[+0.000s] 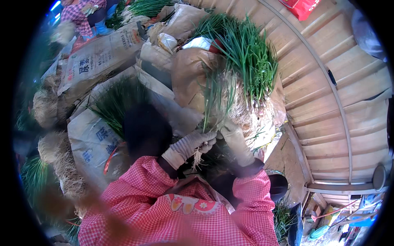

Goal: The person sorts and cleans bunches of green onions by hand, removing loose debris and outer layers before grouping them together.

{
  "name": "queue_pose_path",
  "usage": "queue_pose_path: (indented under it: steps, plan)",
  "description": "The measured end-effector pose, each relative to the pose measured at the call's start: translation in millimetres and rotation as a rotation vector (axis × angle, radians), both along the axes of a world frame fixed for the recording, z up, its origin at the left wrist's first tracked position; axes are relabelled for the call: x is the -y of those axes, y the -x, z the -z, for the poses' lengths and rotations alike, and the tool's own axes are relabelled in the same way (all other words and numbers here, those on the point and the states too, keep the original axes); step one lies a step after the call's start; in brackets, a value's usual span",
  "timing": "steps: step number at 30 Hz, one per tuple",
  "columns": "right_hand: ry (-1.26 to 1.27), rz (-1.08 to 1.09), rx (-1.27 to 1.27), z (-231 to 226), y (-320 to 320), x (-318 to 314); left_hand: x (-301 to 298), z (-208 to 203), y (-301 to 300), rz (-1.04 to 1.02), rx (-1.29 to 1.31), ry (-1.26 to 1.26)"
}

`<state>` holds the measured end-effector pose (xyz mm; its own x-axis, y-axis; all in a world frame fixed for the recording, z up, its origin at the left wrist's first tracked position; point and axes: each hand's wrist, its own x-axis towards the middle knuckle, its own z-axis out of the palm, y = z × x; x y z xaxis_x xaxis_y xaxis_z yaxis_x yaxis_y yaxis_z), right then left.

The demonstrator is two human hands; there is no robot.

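Both of my hands wear pale gloves and meet in front of my lap. My left hand [189, 148] is closed around a few spring onions [208, 107], their green leaves pointing up and away. Whitish roots [197, 159] hang below its fingers. Just to the right, my right hand [235, 141] has its fingers closed at the lower end of pale, blurred stalks; its fingertips are partly hidden. Beyond the hands, a large heap of spring onions [251, 61] lies over a brown sack [191, 71], roots toward me.
Another green bunch [117, 104] rests on a white woven sack [88, 135] at left. Root bundles [61, 164] line the far left. A person in a checked sleeve [78, 18] sits at the upper left. A ribbed, tan curved wall [324, 102] closes off the right.
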<state>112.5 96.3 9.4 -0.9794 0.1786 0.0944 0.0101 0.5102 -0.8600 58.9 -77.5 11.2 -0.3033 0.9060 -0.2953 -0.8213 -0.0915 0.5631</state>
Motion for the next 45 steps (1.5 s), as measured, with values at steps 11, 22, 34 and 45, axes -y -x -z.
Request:
queue_pose_path:
  steps: [11, 22, 34, 45]
  plan:
    - [-1.692, 0.038, 0.084, -9.0, -14.5, -70.3, 9.7, -96.5, 49.8, -0.328, -0.216, -0.291]
    - [-0.92, 0.22, 0.352, -6.2, 22.4, -24.9, -104.4, 95.3, 62.9, -0.243, -0.202, 0.03]
    - [0.559, 0.274, 0.141, -30.4, 47.0, -23.0, -52.3, 34.2, 45.2, -0.051, -0.036, -0.063]
    - [1.09, 0.821, -0.33, 14.1, 28.0, -15.6, -52.9, 46.8, 47.7, -0.051, -0.141, 0.048]
